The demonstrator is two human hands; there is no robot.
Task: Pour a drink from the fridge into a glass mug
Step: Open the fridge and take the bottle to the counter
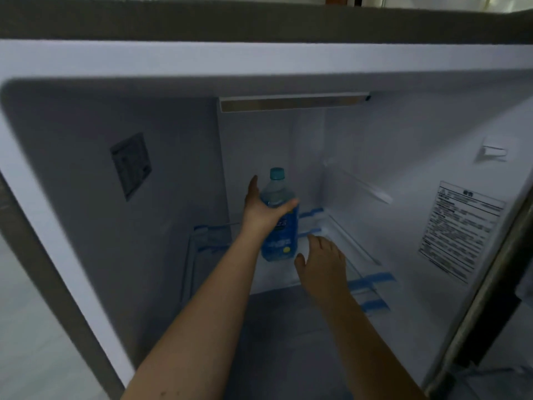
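We are reaching into an open fridge [86, 157] whose pale cavity is almost bare; strips of blue tape [372, 280] mark the shelf rails and a printed label [461, 226] sits on the right wall. No glass mug is in view.

The drink is a plastic bottle [279, 223], standing upright toward the back of the cavity, between our two hands. Its lower half wears a blue wrapper and its upper part is clear, tapering to a teal screw cap [277, 172]. Liquid seems to reach well up into the shoulder, so we judge it nearly full and fairly heavy for its size. The thin wall will likely give under a hard squeeze, and a chilled bottle may be damp and slippery.

Our left hand [261, 209] is at the bottle's shoulder, thumb laid across the front and fingers reaching behind the far side; whether those fingers are pressed on the plastic we cannot tell, since the bottle hides them. Our right hand [321, 261] hovers just beside the base, fingers loosely spread, holding nothing.

We would take hold lower, around the labelled waist where the body is widest and stiffest, with the other hand under the base.
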